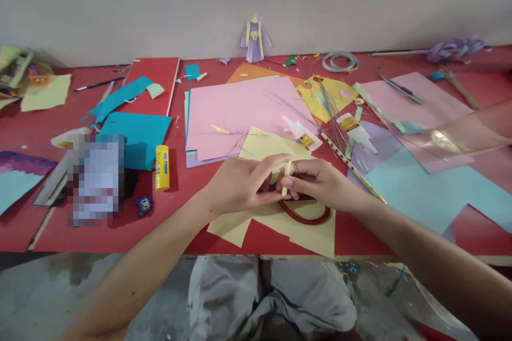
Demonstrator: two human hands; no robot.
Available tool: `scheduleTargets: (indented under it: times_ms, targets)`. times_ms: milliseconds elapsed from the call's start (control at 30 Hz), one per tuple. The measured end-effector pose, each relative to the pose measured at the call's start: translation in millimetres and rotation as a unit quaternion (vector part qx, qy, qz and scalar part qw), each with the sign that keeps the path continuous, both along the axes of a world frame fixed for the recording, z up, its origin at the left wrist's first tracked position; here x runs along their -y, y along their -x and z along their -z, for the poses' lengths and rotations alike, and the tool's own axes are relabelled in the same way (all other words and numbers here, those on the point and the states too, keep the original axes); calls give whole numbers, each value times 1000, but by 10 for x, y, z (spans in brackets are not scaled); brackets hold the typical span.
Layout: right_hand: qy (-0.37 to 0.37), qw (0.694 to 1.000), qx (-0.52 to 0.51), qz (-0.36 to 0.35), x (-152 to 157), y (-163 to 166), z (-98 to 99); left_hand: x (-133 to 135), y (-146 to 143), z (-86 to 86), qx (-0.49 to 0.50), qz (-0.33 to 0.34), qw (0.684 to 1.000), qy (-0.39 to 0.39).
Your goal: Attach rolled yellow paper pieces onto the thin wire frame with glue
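Close together over the front of the table, both hands hold a small pale yellow paper strip (285, 184). My left hand (240, 184) steadies it, thumb and fingers curved around its far side. My right hand (320, 181) pinches it between thumb and fingers. Directly beneath the hands lies cut pale yellow paper (316, 234). A dark red loop handle, apparently of scissors (308, 219), pokes out there, its other parts hidden by the hands. Behind them, thin wires (240, 141) rest on a stack of pink paper (236, 106).
A yellow glue stick (162, 168) stands left of the stack. Two glue bottles (302, 133) (356, 130) lie beyond my right hand. A craft knife (401, 89) is on pink sheets. A paper doll figure (255, 40) leans on the wall. Another person's arm (476, 128) reaches in from the right.
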State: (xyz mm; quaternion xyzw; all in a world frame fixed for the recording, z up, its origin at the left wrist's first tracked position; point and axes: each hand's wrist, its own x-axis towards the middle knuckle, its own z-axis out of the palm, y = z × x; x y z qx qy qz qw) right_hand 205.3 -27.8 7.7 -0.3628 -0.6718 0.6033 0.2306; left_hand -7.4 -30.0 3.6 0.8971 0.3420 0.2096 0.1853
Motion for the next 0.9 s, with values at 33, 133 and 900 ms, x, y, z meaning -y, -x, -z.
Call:
scheduleTargets:
  times_ms: [33, 133, 900]
  targets:
    - [-2, 1000, 1, 0, 0, 1, 1, 0, -1, 1, 0, 1, 1000, 0]
    - [-8, 1000, 3, 2, 1, 3, 7, 0, -3, 6, -5, 3, 1000, -2]
    - [27, 1000, 1, 3, 3, -11, -1, 5, -8, -25, -19, 1, 1000, 1]
